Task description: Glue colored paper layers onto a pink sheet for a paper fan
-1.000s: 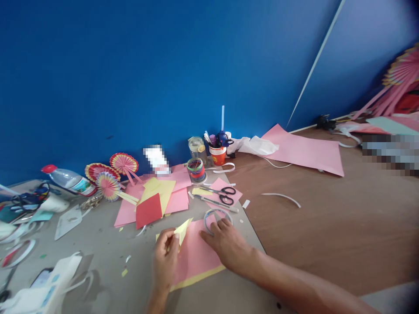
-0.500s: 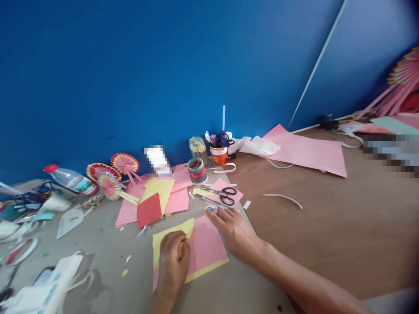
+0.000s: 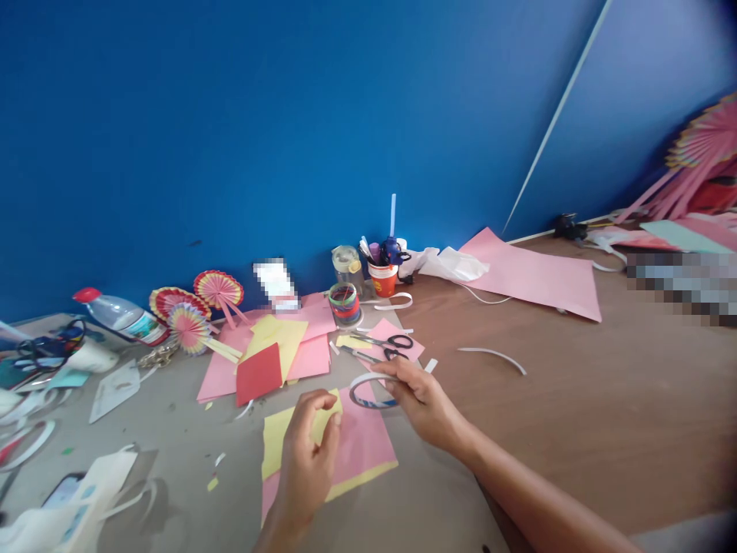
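Pink paper [image 3: 364, 442] lies on the bench [image 3: 190, 499], with a yellow sheet [image 3: 276, 445] over its far left part and a yellow strip [image 3: 360, 481] along its near edge. Above them is the left hand [image 3: 311, 457], thumb and fingers curved and spread apart; I cannot tell whether it touches the paper. The right hand [image 3: 426, 403] pinches the tape roll [image 3: 371, 402] by its right side, over the paper's far edge. Beyond it, scissors [image 3: 399, 342] rest on a pink scrap [image 3: 415, 351].
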{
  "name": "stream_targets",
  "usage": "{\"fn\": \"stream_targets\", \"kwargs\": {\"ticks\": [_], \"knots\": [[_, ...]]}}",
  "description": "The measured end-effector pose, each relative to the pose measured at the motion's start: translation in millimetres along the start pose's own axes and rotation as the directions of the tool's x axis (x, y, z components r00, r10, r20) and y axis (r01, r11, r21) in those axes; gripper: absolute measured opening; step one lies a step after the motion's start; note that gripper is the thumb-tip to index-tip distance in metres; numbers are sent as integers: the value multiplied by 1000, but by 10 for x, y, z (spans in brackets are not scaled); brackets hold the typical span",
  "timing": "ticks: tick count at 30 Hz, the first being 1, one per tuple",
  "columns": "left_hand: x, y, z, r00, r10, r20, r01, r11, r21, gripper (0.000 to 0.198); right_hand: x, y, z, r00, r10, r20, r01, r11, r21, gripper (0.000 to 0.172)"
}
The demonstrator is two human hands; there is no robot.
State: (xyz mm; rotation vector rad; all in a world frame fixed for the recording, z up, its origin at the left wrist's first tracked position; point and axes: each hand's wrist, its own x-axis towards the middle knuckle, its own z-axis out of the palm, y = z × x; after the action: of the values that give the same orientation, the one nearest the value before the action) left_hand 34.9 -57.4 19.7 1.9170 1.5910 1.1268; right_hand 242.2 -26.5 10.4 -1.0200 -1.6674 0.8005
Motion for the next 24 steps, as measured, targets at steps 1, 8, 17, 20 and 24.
{"fn": "stream_targets", "kwargs": {"ticks": [1,8,17,20,24], "knots": [[48,33,12,1000,-28,10,29,997,-66,20,5,4,3,1000,30,1,-30,998,48,26],[231,197,48,925,-221,310,342,840,-421,37,25,86,60,967,256,-2,-234,887,398,16],[192,53,98,873,-193,448,440,709,-551,38,13,169,101,975,216,-51,-177,896,408,15],[188,-10,148,865,-170,472,456,659,-598,35,-2,152,99,989,139,-57,-109,923,369,13],[191,-53,160,866,-162,474,475,564,-675,29,-13,130,89,972,205,116,-236,833,501,24]]}}
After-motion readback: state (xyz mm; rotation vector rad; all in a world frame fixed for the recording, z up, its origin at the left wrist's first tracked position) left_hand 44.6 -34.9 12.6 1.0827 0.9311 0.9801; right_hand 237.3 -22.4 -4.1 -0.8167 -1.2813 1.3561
